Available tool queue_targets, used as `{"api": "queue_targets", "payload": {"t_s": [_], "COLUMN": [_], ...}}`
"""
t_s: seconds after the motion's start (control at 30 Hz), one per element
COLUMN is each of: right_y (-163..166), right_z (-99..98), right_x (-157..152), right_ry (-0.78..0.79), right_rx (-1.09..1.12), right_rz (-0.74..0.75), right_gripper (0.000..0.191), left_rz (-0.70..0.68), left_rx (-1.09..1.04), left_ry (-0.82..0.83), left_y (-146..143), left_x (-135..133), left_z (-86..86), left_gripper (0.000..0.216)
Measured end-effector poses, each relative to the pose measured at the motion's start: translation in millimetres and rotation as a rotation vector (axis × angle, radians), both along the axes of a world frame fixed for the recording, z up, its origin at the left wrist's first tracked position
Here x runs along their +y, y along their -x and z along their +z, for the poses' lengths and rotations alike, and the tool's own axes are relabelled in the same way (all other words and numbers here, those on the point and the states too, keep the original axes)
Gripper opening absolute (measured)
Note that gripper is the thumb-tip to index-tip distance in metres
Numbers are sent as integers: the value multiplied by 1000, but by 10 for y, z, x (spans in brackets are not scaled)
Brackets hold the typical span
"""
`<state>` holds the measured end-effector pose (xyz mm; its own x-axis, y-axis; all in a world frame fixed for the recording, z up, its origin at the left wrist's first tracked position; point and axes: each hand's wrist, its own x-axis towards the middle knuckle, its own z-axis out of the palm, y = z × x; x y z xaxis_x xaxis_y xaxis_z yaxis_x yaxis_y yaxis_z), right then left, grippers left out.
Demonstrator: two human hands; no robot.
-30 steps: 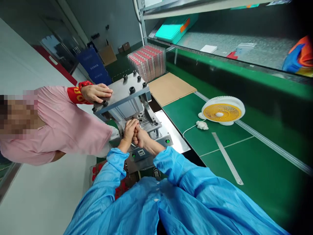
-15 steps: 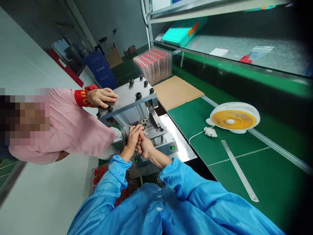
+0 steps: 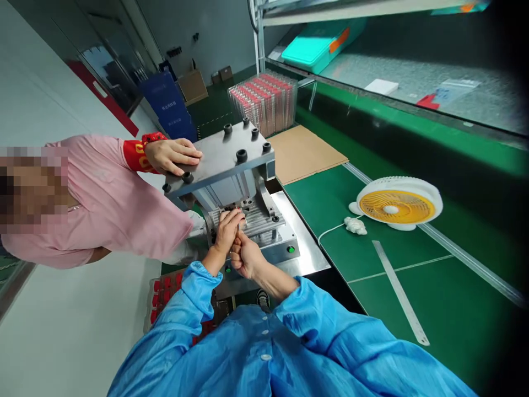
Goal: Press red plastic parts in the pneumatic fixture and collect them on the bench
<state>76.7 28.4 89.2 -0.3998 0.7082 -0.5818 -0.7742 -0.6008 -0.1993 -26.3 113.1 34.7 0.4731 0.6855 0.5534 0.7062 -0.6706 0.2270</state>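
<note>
A metal press fixture [image 3: 223, 157] with black bolts on its top plate stands in front of me. My left hand [image 3: 228, 229] lies at the front of its ribbed lower plate [image 3: 264, 220], fingers together and bent over a small part that I cannot make out. Just beside it, my right hand [image 3: 247, 255] is closed in a pinch, its thumb and forefinger close to the left fingertips. What it pinches is too small to name. Green buttons [image 3: 291, 250] sit on the fixture's front edge.
A co-worker in pink rests a hand [image 3: 176, 155] on the top plate. To the right are a white and yellow fan [image 3: 397, 204], its bundled cord [image 3: 355, 225] and a steel ruler [image 3: 400, 292]. Cardboard [image 3: 306, 154] and stacked clear trays [image 3: 264, 102] lie behind. A shelf [image 3: 413, 71] overhangs the bench.
My right hand has moved slightly down and away from the left fingers, still closed. My left hand stays at the fixture. The camera view has shifted a little.
</note>
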Motion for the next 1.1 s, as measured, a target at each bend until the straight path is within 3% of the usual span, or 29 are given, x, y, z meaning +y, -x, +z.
{"api": "queue_targets", "payload": {"t_s": [0.27,0.43,0.6,0.8,0.9,1.0,1.1], "right_y": [23,-47,-148,-266,-332,-348,-307], "right_z": [-142,-389,-532,-361,-218,-154,-160], "right_x": [-214,-205,-103,72,159,170,123], "right_ry": [-28,-144,-314,-285,-233,-192,-173], "right_rx": [-2,-268,-425,-539,-580,-616,-654], "right_rz": [-8,4,95,110,120,130,121], "right_gripper": [51,52,48,30,19,27,35], "left_rz": [19,68,69,27,133,201,178], "left_rx": [3,1,32,-28,-93,-101,-76], "left_ry": [-65,-151,-99,-85,-69,-21,6], "left_y": [-24,-71,-83,-77,-71,-52,-47], "left_x": [-138,-186,-241,-227,-229,-248,-223], "left_z": [-52,-116,-126,-120,-87,-42,2], "left_gripper": [12,19,26,40,44,45,49]}}
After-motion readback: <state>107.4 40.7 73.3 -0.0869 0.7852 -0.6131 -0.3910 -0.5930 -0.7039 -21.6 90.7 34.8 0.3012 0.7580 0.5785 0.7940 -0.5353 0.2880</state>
